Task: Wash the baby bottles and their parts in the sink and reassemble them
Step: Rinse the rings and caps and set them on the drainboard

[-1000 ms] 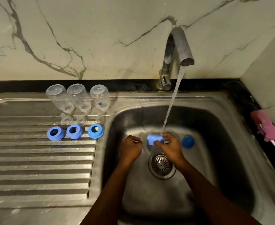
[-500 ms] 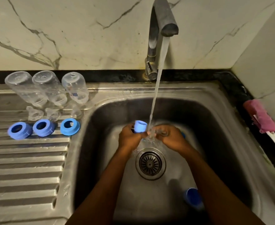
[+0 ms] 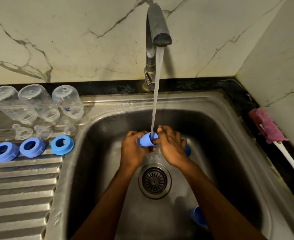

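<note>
Nearest us, a loose cap (image 3: 198, 217) lies on the sink (image 3: 83, 170) floor, near-right of the drain (image 3: 154, 181) and partly cut off by the right forearm. Risk: an arm knocks it, or we skip it. Just beyond the drain both hands meet under the water stream (image 3: 155, 94). The left hand (image 3: 132, 149) wraps its fingers around the held cap (image 3: 147, 140), a small blue cup tilted with its mouth toward the right hand (image 3: 171, 148). That hand looks to pinch the rim, thumb on top and fingertips at the mouth, though part of the grip is hidden. Main risk we judge: wet smooth plastic under a strong stream, so the cap can slip free and drop beside the drain. It looks too big for the strainer, but it would need another rinse. Water striking the tilted mouth may also spray outward. A second loose cap (image 3: 187, 150) peeks out behind the right hand, beyond-right of the drain, and is easy to miss. Far left of the drain, the drainboard (image 3: 21, 187) carries three collars (image 3: 32, 147), then three clear nipples (image 3: 43, 131), then three bottles (image 3: 40, 103) mouth-down and packed close. One bump from a wet arm could topple a bottle into its neighbours, and mixed parts could slow reassembly. Far right of the drain, a pink brush (image 3: 267, 125) lies on the dark desk edge, untouched. Farthest beyond the drain, the faucet (image 3: 157, 32) is running.
</note>
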